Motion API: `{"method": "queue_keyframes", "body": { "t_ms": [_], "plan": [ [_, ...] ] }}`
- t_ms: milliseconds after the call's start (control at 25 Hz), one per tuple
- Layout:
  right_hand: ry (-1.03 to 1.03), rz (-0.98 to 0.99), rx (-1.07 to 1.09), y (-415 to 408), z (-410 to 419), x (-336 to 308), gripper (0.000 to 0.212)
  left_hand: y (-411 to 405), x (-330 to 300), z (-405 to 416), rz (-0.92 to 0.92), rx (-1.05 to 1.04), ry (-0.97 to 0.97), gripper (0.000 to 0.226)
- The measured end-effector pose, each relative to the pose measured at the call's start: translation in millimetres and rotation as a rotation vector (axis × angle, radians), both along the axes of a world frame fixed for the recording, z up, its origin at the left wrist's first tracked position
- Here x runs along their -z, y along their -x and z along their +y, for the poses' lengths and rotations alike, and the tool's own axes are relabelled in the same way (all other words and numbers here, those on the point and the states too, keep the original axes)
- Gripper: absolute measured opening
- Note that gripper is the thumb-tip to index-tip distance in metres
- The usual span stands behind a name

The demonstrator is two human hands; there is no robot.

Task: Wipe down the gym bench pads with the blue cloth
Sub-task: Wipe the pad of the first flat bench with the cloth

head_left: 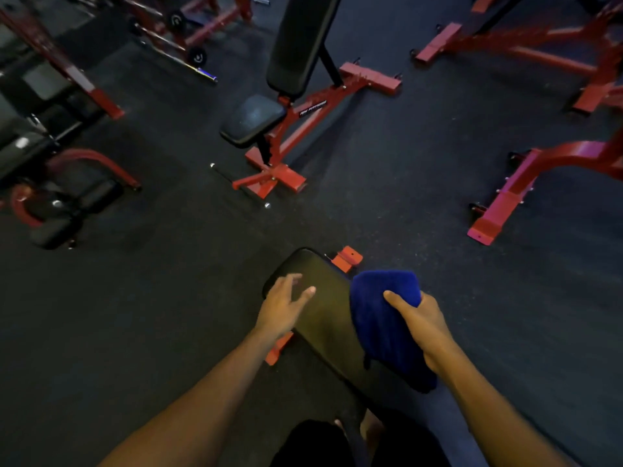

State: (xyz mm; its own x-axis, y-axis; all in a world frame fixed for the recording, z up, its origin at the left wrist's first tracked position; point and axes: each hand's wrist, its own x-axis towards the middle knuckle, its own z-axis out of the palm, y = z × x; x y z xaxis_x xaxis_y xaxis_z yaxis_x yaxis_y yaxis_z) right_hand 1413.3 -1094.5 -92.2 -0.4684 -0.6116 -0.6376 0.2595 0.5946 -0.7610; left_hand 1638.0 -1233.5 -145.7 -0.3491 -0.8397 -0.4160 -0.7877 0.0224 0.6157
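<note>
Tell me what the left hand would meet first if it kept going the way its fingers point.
Probably the black bench pad: the left hand is open over the pad's near-left edge, fingers aimed up and right across it. Whether it already touches is unclear.

From my remote seat I see two bare forearms, no sleeves reaching into view on either one, and no watch, band or ring that I can make out. The left hand (285,306) is uncovered, no glove, with its nails just visible at the fingertips. The right hand (419,320) is likewise ungloved, and the wrist behind it is plain. Below and behind both hands, at the bottom edge, sits dark clothing (313,443), black or close to it; the dim light hides any seam, print or marking on it.
</note>
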Motion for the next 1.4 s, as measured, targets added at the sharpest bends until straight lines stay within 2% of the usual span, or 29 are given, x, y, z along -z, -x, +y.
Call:
{"method": "queue_keyframes", "body": {
  "t_ms": [160,400,520,640,760,800,880,920,1040,1240,1400],
  "plan": [
    [-0.070,0.225,-0.045,30,-54,58,0.010,-2,79,-56,-0.280,0.096,0.049,0.075],
    [-0.149,0.438,-0.325,77,-144,209,0.016,50,251,-154,-0.418,0.112,0.100,0.073],
    [-0.130,0.438,-0.429,83,-181,291,0.016,66,335,-192,-0.440,0.060,0.143,0.067],
    [-0.108,0.339,-0.466,77,-229,351,0.022,58,386,-193,-0.427,0.034,0.345,0.066],
    [-0.120,0.192,-0.419,63,-281,383,0.032,56,396,-191,-0.417,0.040,0.412,0.066],
    [-0.115,0.134,-0.434,56,-300,391,0.043,55,397,-191,-0.419,0.039,0.427,0.066],
    [-0.145,0.005,-0.517,35,-335,402,0.065,56,401,-196,-0.430,0.037,0.429,0.066],
    [-0.160,-0.030,-0.608,24,-348,407,0.068,56,403,-197,-0.434,0.036,0.425,0.066],
    [-0.161,-0.099,-0.794,6,-368,421,0.068,56,405,-195,-0.427,0.042,0.447,0.065],
    [-0.113,-0.163,-0.797,12,-344,424,0.054,56,404,-197,-0.414,0.030,0.440,0.065],
    [-0.226,-0.132,-0.799,36,-301,420,0.061,58,403,-198,-0.420,0.015,0.433,0.067]
  ]
}}
